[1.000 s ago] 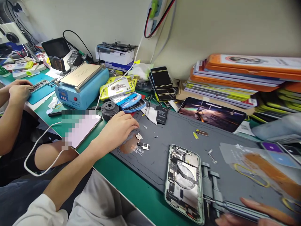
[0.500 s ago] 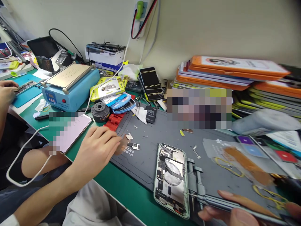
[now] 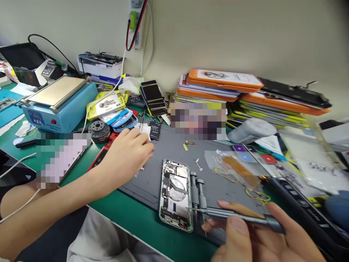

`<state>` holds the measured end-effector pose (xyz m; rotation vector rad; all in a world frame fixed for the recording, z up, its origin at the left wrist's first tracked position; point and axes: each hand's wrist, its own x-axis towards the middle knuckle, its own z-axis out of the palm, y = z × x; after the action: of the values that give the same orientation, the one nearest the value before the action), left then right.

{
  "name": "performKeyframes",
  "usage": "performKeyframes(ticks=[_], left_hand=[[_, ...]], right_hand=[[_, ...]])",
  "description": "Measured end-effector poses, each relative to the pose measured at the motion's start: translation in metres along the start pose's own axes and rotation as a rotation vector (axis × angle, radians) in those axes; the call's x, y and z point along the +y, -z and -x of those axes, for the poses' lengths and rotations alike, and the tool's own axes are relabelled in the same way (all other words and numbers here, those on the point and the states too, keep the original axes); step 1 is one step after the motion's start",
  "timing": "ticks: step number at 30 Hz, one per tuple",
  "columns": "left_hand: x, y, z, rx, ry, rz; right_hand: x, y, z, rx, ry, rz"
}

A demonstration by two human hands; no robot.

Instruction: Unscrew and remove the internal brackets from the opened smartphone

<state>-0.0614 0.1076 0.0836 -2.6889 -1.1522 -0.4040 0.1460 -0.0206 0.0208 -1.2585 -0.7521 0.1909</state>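
My right hand (image 3: 245, 233) is closed round a slim grey metal screwdriver (image 3: 231, 214). The thin tip reaches over the lower right part of an opened phone (image 3: 176, 196), whose inner parts and round coil show. Above the mat's left part, my left hand (image 3: 128, 154) is curled with its fingers close together; the fingertips are partly hidden, and I cannot make out what is in them. Small metal parts lie under it, mostly covered. Just beyond are tweezers (image 3: 142, 120) and a black battery (image 3: 155, 131). Grey tool handles (image 3: 197, 189) lie beside the phone.
The grey mat (image 3: 163, 145) bears small screws and a yellow strip. A blue heating station (image 3: 60, 107) and a round black holder (image 3: 99, 131) stand left. Orange cases (image 3: 223, 80) are stacked at the back. A plugged-in phone (image 3: 68, 156) lies at front left.
The view has swung right, so things sit further left. My left hand has moved over the small metal parts, its fingers more curled. My right hand still holds the screwdriver at the phone.
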Motion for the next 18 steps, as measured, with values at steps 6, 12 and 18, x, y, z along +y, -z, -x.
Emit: performKeyframes(ticks=[6,12,18], left_hand=[[0.009,-0.027,-0.063,-0.161,0.015,-0.05],[0.014,-0.043,-0.09,-0.198,-0.062,-0.079],[0.028,-0.049,-0.097,-0.211,-0.116,-0.093]], right_hand=[[-0.001,0.003,-0.003,-0.056,0.01,-0.056],[-0.006,0.004,-0.002,-0.083,-0.003,-0.071],[-0.011,0.004,-0.002,-0.076,-0.037,-0.069]])
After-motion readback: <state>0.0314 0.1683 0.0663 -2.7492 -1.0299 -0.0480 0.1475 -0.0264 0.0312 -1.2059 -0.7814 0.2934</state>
